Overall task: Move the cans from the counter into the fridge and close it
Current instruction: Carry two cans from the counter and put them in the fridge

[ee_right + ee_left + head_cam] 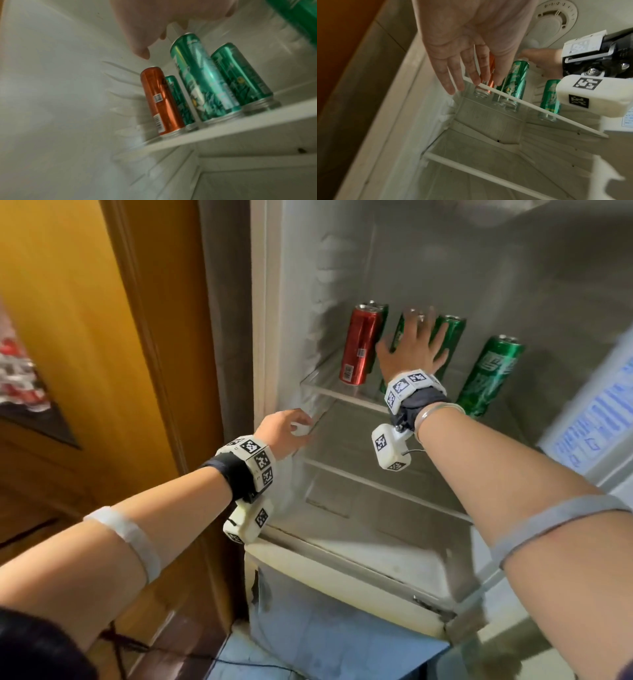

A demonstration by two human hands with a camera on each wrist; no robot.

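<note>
Reaching right hand [412, 345]: fingers spread, holding nothing, before tall green aluminium cans [488, 376]
Left hand [471, 44]: fingers straight, near glass fridge shelf [539, 108]
Slim red can [359, 345]: upright, shelf's left

Both arms extended forward, forearms bare. Right hand [412, 344] raised higher, palm forward, fingers [409, 321] spread and straight, holding nothing. Left hand [286, 429] lower and to the left, palm down, fingers [453, 75] straight and loosely together, no grip. Each wrist carries a strapped camera mount; bands round both upper forearms.
</note>
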